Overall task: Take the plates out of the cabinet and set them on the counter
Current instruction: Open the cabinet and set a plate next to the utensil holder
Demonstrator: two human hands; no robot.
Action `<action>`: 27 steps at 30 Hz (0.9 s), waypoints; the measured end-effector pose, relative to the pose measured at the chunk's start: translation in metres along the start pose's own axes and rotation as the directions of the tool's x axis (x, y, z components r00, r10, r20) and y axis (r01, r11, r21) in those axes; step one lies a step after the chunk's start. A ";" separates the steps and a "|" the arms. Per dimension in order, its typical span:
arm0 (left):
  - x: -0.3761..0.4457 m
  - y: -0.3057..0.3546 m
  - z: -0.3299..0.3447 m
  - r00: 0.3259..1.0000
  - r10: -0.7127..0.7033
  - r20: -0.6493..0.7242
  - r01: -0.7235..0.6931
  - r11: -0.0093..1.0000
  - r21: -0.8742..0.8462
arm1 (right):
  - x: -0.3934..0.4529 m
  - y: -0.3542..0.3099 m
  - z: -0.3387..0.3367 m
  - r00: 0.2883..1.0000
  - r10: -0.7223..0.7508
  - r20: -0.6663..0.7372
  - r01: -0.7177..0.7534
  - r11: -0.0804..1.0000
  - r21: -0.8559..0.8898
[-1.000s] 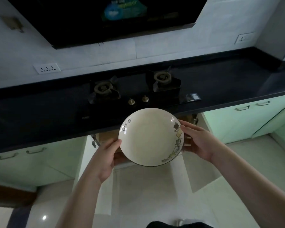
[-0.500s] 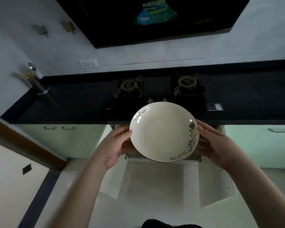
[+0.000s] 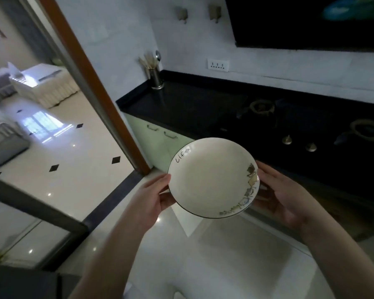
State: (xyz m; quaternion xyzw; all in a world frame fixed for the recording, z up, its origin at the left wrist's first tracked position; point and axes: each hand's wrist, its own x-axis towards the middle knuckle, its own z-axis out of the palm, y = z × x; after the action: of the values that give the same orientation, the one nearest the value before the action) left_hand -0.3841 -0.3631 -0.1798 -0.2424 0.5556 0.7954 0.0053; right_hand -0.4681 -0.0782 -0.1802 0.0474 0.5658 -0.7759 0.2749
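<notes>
Plate (image 3: 212, 178), frame centre: your left hand (image 3: 151, 199) and right hand (image 3: 283, 197) grasp opposite rims, keeping it level for the counter (image 3: 192, 104).

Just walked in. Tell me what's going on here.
A person is holding a cream plate by its rim, left hand on one side and right hand on the other, in the air in front of the black counter. The plate is not yet set down. A gas hob is set into the counter, and a utensil holder stands at the counter's far left corner.
</notes>
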 end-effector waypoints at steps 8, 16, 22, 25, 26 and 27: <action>0.011 0.035 -0.131 0.988 0.059 -0.146 -0.067 0.996 -0.056 | 0.082 0.019 0.132 0.991 0.056 0.119 -0.043 0.993 -0.111; 0.036 0.097 -0.258 0.972 0.088 -0.216 -0.108 0.991 -0.080 | 0.148 0.037 0.278 0.978 0.055 0.203 -0.021 0.986 -0.165; 0.081 0.132 -0.313 0.975 0.051 -0.217 -0.070 0.994 -0.082 | 0.195 0.047 0.334 0.983 0.069 0.170 -0.035 0.980 -0.194; 0.117 0.145 -0.327 0.975 0.051 -0.217 -0.069 0.995 -0.075 | 0.230 0.041 0.348 0.985 0.068 0.156 -0.039 0.982 -0.183; 0.129 0.149 -0.330 0.975 0.046 -0.220 -0.062 0.996 -0.068 | 0.242 0.038 0.352 0.985 0.069 0.155 -0.041 0.984 -0.173; 0.142 0.154 -0.333 0.973 0.043 -0.228 -0.057 0.997 -0.058 | 0.256 0.036 0.356 0.986 0.067 0.152 -0.041 0.985 -0.165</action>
State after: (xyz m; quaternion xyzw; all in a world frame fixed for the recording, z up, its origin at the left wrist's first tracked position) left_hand -0.4258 -0.7544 -0.1884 -0.3175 0.5328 0.7797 -0.0858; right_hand -0.5820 -0.5032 -0.1827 -0.0208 0.6019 -0.7212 0.3423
